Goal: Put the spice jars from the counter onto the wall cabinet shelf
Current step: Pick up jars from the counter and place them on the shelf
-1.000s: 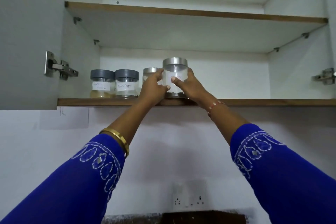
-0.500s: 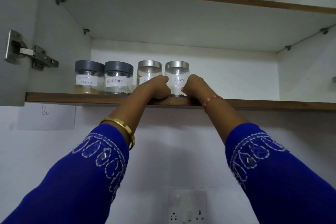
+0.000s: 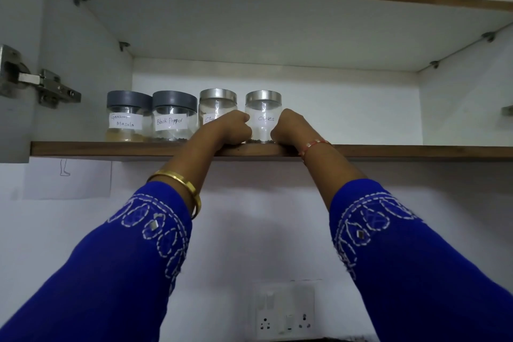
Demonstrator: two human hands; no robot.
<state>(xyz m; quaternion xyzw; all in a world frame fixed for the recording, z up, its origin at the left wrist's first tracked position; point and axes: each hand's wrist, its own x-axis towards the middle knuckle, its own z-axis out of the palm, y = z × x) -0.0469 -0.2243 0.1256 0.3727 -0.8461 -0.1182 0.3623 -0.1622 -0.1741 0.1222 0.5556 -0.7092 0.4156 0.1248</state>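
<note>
The Cloves jar [image 3: 263, 116] is flanked on the shelf [image 3: 111, 148] by the curled left hand [image 3: 231, 130] and right hand [image 3: 291, 130], both pressed against its sides. Past the left hand, a steel-lidded jar [image 3: 218, 104], Black Pepper jar [image 3: 173, 116] and Garam Masala jar [image 3: 126, 116] are lined up.

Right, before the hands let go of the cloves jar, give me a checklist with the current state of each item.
1. Cloves jar stands upright on the shelf: ok.
2. Jar sits fully behind the shelf's front edge: cannot tell, its base is close to the edge.
3. Lid seated level on the cloves jar: ok.
4. Left hand and right hand flank the jar at its sides, fingers curled against it: ok.
5. Gap to the silver-lidded jar on its left: ok, a narrow space shows between them.
6. Garam Masala jar and Black Pepper jar upright, undisturbed: ok.
</note>
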